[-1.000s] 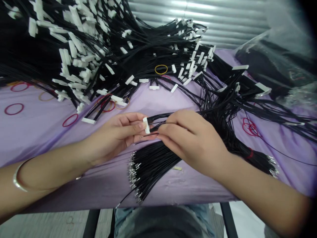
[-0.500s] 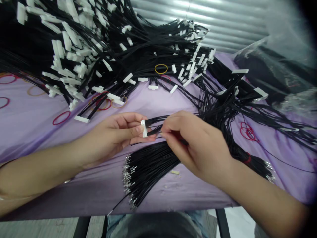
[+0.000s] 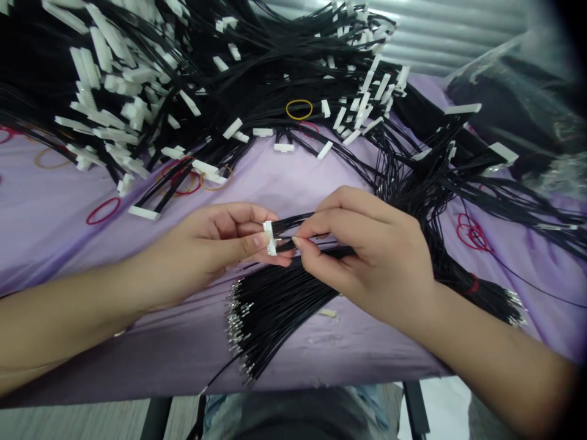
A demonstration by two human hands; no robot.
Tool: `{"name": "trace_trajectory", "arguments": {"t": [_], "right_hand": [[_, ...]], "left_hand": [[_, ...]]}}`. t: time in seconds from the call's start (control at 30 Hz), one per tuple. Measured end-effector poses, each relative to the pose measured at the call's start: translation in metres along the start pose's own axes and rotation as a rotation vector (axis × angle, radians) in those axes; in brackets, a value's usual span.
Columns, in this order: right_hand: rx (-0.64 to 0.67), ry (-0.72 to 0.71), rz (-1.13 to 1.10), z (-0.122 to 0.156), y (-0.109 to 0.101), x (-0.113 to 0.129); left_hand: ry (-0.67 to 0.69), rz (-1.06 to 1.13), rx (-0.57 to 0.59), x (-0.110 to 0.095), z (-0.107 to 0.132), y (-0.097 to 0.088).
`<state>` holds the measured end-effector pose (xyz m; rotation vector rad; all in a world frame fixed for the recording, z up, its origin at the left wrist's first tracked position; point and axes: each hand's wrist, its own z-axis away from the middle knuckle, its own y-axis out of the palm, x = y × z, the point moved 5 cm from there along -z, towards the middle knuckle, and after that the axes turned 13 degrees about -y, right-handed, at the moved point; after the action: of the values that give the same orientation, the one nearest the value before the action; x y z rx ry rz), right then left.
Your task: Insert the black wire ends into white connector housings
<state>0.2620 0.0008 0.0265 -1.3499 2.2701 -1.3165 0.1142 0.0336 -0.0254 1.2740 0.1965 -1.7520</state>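
Between the thumb and fingers of my left hand (image 3: 229,241) is a white connector housing (image 3: 270,238), with black wires (image 3: 293,221) running out of its right side. My right hand (image 3: 367,244) is closed in a pinch on a thin black wire (image 3: 287,239), whose tip is close to the housing's right face. Whether that tip has entered the housing I cannot tell. Below both hands a fanned bundle of black wires (image 3: 284,311) lies on the table, its metal terminals (image 3: 238,330) pointing left.
A big heap of black cables with white connectors (image 3: 132,110) covers the back left. More cables (image 3: 413,177) tangle at the right, near red rubber bands (image 3: 472,232) and a clear plastic bag (image 3: 499,91). Purple cloth (image 3: 183,354) covers the table, whose front edge is close to me.
My right hand's pinching fingertips have shifted slightly left and up, bringing the wire nearer the connector housing. My left hand keeps its hold. The camera view has tilted a little downward.
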Motion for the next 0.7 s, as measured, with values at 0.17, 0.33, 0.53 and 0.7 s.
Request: {"name": "trace_trajectory", "arguments": {"t": [0.17,0.33,0.53,0.7], "right_hand": [[-0.021,0.0,0.012,0.0,0.0,0.0],[-0.008,0.014,0.016,-0.001,0.002,0.0],[0.031,-0.053,0.011,0.001,0.012,0.001],[-0.067,-0.031,0.209,-0.003,-0.005,0.009]], "left_hand": [[0.024,-0.015,0.001,-0.002,0.0,0.002],[0.019,0.021,-0.01,-0.003,0.0,0.004],[0.044,-0.004,-0.02,-0.001,-0.002,0.002],[0.053,0.159,-0.132,-0.002,-0.003,-0.003]]}}
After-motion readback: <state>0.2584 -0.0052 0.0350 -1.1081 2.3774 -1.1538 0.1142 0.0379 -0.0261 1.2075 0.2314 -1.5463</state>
